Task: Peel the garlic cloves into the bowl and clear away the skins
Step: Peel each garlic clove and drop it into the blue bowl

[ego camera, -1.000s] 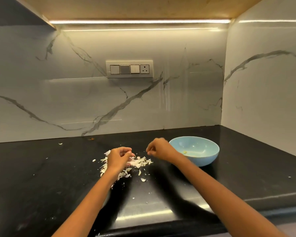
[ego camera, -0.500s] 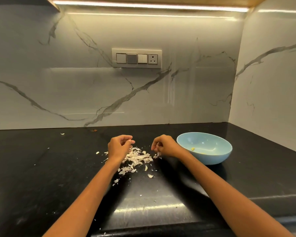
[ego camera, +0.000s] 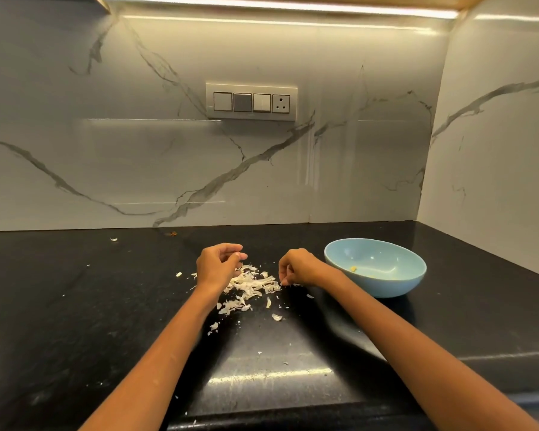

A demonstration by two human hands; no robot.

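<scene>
Right hand (ego camera: 296, 268) lower, touching skins (ego camera: 249, 286) beside left hand (ego camera: 217, 264)

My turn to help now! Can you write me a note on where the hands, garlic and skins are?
Left hand: fingers curled above the skins pile; what it holds, if anything, is hidden.
Right hand: fingertips pinching at skins on the pile's right edge.
Blue bowl: right of the hands, one small yellowish bit inside.
Done: peeling seems mostly finished.
Left: gather the pile and stray flakes off the black counter.
</scene>
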